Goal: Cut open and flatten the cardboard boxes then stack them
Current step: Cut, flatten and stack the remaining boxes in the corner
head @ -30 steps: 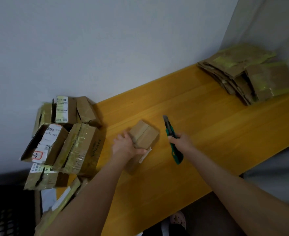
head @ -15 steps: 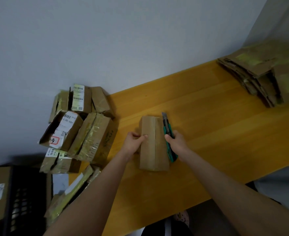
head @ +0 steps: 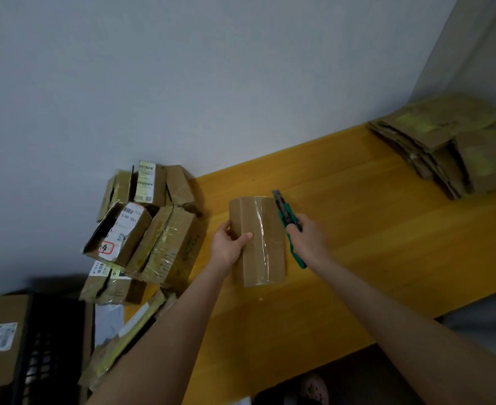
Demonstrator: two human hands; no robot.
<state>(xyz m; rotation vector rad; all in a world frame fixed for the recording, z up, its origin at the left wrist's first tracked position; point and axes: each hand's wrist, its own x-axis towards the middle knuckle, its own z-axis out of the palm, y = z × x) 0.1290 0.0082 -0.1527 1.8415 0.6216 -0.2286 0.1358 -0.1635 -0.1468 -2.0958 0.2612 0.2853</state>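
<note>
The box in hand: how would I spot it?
Find the yellow wooden table. At its middle lies one small box, held by the left hand, a green knife beside it. Unlike the torn boxes piled left, it is sealed with clear tape.

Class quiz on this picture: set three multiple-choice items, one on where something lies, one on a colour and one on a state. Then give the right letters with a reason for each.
1. Where does the stack of flattened cardboard lie?
A. on the far right end of the table
B. on a chair
C. on the floor

2. What colour is the handle of the knife in the right hand?
A. red
B. green
C. white

3. In what state is the box that the left hand holds?
A. flattened
B. torn in two
C. whole, with clear tape along its top

Answers
1 A: the stack rests on the tabletop near the corner of the walls.
2 B: green shows above and below the grip.
3 C: the box keeps its full shape, and tape runs down its top face.
</note>
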